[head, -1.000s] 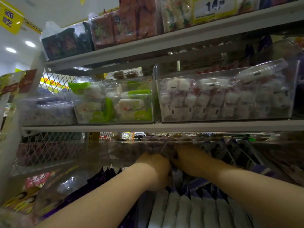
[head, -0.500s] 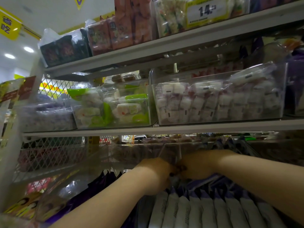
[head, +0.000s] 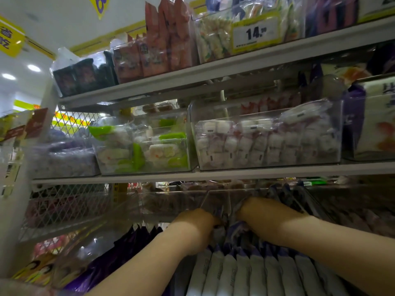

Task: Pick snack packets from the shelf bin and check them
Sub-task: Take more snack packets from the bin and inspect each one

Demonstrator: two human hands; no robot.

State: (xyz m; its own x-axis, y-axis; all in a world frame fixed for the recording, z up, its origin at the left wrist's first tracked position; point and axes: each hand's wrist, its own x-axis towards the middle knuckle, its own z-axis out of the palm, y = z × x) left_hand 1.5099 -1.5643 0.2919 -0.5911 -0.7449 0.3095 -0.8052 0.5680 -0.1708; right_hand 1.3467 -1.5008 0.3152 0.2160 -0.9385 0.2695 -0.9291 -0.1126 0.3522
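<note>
Snack packets (head: 245, 272), white foil pouches with purple tops, stand upright in a packed row inside the clear plastic shelf bin (head: 192, 191), the nearest of them just below both grips and on my side of them. My left grip (head: 196, 227) and right grip (head: 258, 212) are pushed in close together among the packets at the far end of the row, with the fingers buried, so I cannot tell whether either is pinching one or spread. By my reckoning nothing is lifted out yet, so the picking and checking are all left to do.

Grey metal shelving tiers (head: 235, 64), white wire-mesh end panel (head: 70, 201), white ceiling (head: 64, 16) with round recessed lights (head: 33, 68), yellow hanging signs (head: 10, 37).
</note>
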